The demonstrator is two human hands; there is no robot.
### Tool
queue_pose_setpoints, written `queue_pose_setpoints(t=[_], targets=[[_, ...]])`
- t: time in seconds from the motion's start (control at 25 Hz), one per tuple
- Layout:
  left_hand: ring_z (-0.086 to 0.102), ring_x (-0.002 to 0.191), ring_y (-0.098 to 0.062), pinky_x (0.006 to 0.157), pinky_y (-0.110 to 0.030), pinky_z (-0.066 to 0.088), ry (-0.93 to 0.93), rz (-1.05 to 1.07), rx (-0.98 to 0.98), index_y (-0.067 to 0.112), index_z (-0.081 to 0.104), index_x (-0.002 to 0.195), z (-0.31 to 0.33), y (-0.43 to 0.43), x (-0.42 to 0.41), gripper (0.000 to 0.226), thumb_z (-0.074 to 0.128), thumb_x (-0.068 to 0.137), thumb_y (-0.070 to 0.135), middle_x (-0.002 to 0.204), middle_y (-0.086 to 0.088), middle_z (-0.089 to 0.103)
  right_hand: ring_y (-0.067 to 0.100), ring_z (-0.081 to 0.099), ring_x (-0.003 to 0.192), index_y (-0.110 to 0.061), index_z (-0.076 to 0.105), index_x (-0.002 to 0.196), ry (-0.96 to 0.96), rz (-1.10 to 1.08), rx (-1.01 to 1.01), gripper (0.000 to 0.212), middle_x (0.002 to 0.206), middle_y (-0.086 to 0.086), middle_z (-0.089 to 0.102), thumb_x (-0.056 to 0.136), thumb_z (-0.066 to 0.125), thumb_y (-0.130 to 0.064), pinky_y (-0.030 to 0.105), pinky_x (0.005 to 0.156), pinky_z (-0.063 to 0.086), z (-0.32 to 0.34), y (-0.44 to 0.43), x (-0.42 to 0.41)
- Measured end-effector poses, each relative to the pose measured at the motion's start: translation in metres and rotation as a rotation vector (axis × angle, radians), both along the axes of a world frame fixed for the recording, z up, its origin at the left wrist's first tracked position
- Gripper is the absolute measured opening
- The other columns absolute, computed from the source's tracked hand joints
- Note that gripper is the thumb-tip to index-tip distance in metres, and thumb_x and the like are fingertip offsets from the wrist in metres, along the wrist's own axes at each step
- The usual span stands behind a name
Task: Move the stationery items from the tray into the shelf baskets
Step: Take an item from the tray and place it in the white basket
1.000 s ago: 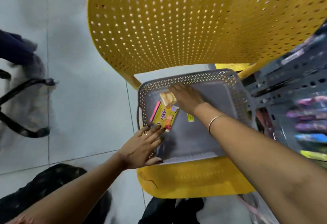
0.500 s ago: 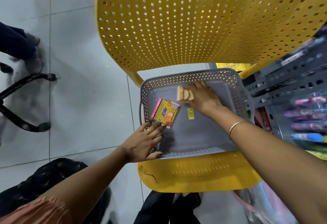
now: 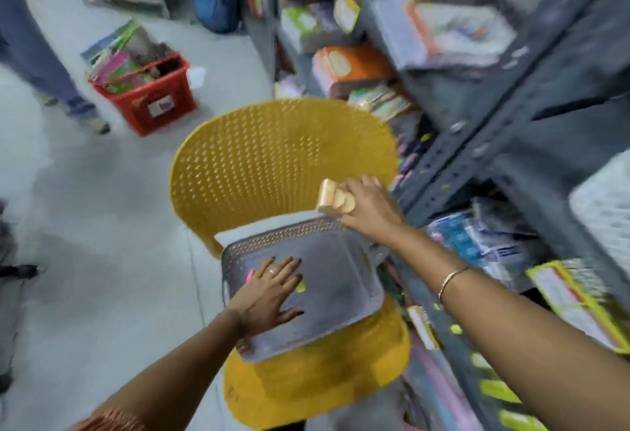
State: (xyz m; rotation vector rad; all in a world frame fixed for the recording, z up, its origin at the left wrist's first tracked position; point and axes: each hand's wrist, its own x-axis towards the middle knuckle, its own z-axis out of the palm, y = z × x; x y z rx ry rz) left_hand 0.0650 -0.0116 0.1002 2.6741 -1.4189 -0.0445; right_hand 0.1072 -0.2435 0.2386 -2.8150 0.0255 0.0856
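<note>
Right hand grip clamped on small peach-coloured packet, lifted above far right corner of grey tray, clear of it, near shelf. Gold bangle on right wrist. Left hand flat, fingers spread, grip apart, pressed on tray floor at left side; ring on one finger. Pink-edged item partly hidden under left fingers; small yellow piece just beside them. Tray on seat of yellow perforated chair. Red basket of books on floor, well apart. Much blurred.
</note>
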Motion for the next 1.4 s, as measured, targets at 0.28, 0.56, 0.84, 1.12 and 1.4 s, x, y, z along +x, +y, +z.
queue_pose_setpoints(t=[0.28, 0.56, 0.84, 1.12, 1.4], targets=[[0.046, 0.123, -0.031, 0.095, -0.045, 0.042, -0.165, -0.183, -0.217, 0.006, 0.057, 0.119, 0.136, -0.124, 0.048, 0.065, 0.036, 0.086, 0.057, 0.137, -0.017, 0.047, 0.031, 0.042, 0.117, -0.008, 0.053, 0.115, -0.150, -0.224, 0.007, 0.052, 0.117, 0.016, 0.052, 0.070, 0.070, -0.028, 0.040, 0.095, 0.040, 0.170, -0.058, -0.039], [0.052, 0.116, -0.031, 0.092, -0.042, 0.044, -0.236, -0.394, -0.236, 0.004, 0.058, 0.116, 0.217, -0.234, 0.051, 0.067, 0.034, 0.084, 0.058, 0.128, -0.017, 0.055, 0.032, 0.047, 0.113, -0.007, 0.056, 0.110, -0.185, -0.540, -0.083, 0.048, 0.115, 0.019, 0.055, 0.071, 0.068, -0.032, 0.036, 0.091, 0.040, 0.252, -0.153, -0.114], [0.044, 0.124, -0.033, 0.100, -0.043, 0.037, -0.147, -0.462, -0.150, 0.005, 0.049, 0.129, 0.210, -0.291, 0.060, 0.087, 0.027, 0.078, 0.072, 0.138, -0.017, 0.046, 0.034, 0.050, 0.114, -0.008, 0.054, 0.113, 0.008, -0.718, -0.094, 0.066, 0.125, 0.018, 0.055, 0.073, 0.064, -0.059, 0.036, 0.088, 0.041, 0.223, -0.209, -0.203], [0.053, 0.115, -0.035, 0.093, -0.049, 0.043, -0.143, -0.503, -0.148, -0.001, 0.050, 0.126, 0.203, -0.307, 0.059, 0.084, 0.035, 0.079, 0.067, 0.127, -0.021, 0.055, 0.029, 0.045, 0.125, -0.011, 0.035, 0.136, 0.202, -0.714, 0.066, 0.070, 0.138, 0.014, 0.046, 0.080, 0.067, -0.037, 0.036, 0.102, 0.041, 0.174, -0.213, -0.244], [0.046, 0.121, -0.033, 0.102, -0.048, 0.034, -0.142, -0.486, -0.138, 0.000, 0.045, 0.132, 0.197, -0.309, 0.058, 0.084, 0.035, 0.082, 0.067, 0.132, -0.019, 0.050, 0.029, 0.051, 0.118, -0.016, 0.016, 0.145, 0.273, -0.678, -0.067, 0.082, 0.139, 0.013, 0.049, 0.081, 0.061, -0.041, 0.034, 0.093, 0.047, 0.164, -0.215, -0.247]])
